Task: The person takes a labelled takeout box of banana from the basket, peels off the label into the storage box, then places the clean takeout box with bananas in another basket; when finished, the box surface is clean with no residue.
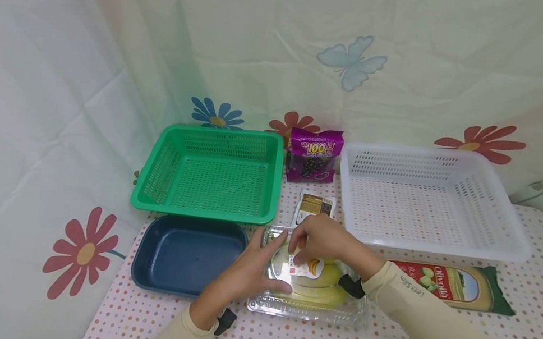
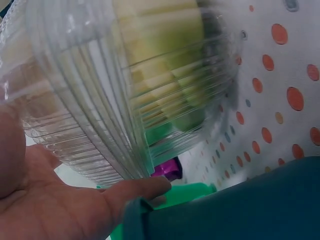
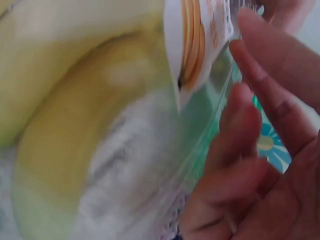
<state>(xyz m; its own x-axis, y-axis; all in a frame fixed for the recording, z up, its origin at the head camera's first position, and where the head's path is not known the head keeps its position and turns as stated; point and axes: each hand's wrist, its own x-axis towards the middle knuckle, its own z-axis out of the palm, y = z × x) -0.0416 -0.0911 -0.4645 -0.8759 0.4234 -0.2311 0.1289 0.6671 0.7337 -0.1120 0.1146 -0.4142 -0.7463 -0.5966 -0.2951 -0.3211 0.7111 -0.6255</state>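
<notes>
A clear plastic clamshell box [image 1: 307, 308] holding yellow-green bananas [image 1: 322, 294] lies on the dotted cloth. My left hand [image 1: 251, 269] rests along the box's left side with spread fingers, its thumb over the lid; the left wrist view shows the ribbed box wall [image 2: 170, 75] against that hand [image 2: 60, 205]. Above the lid, my right hand [image 1: 326, 241] has its fingers bent down at a white label [image 1: 297, 266] with a banana picture. In the right wrist view, the fingertips [image 3: 245, 20] are beside the label [image 3: 200, 45], with space between thumb and fingers.
Left of the box stands a dark blue tray [image 1: 187, 255], with a green basket [image 1: 205, 215] behind it. Further back are a purple candy bag [image 1: 313, 158] and a small packet [image 1: 316, 204]. On the right are a white basket [image 1: 437, 246] and a pasta pack [image 1: 460, 286].
</notes>
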